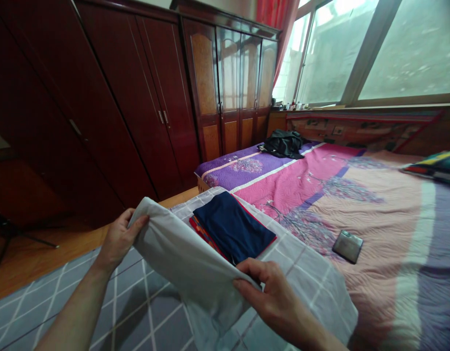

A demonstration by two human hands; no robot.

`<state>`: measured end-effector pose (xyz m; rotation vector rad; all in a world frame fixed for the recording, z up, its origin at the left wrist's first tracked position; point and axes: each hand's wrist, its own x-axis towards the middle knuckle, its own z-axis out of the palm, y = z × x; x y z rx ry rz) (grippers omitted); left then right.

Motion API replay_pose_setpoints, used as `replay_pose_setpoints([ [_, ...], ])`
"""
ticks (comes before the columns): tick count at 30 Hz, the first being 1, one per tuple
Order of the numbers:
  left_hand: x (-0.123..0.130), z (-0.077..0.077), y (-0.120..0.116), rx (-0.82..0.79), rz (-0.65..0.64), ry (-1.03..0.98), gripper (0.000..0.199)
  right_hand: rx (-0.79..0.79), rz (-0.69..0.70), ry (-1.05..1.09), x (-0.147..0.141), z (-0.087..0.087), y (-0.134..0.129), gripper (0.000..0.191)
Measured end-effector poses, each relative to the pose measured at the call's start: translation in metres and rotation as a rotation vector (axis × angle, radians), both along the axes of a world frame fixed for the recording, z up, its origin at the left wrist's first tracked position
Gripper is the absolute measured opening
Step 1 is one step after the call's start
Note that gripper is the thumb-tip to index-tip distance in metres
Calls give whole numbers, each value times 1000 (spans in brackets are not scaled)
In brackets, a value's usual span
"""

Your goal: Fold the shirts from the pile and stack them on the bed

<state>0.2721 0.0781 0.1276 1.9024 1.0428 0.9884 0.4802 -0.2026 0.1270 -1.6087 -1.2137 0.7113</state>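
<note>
A pale grey-white piece of cloth (188, 258) is stretched between my two hands, its lower part hanging down over the grey checked cover (133, 312). At one upper corner, my left hand (120, 236) pinches it between thumb and fingers. My right hand (266, 287) grips the same top edge farther to the right. Just beyond the cloth lies a folded stack of fabric, with a dark blue folded garment (234, 224) on top and red and orange edges showing beneath. What kind of item the pale cloth is, I cannot tell.
A phone (348, 246) lies on the patterned bedspread (385, 219) to the right. Farther back is a black bundled garment (285, 144). Dark red wardrobes (137, 97) line the left and back. A tripod (12, 236) stands on the floor at left.
</note>
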Motion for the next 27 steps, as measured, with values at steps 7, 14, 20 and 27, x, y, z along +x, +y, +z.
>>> replay_pose_setpoints([
  [7,102,68,33,146,-200,1,43,75,-63,397,67,23,16,31],
  [14,237,-10,65,81,-363,259,25,-57,-360,597,156,-79,52,27],
  [20,237,-77,82,-37,-452,330,30,-100,-412,628,164,-125,51,31],
  [27,242,-70,101,4,-465,260,29,-59,-461,628,162,-125,51,35],
])
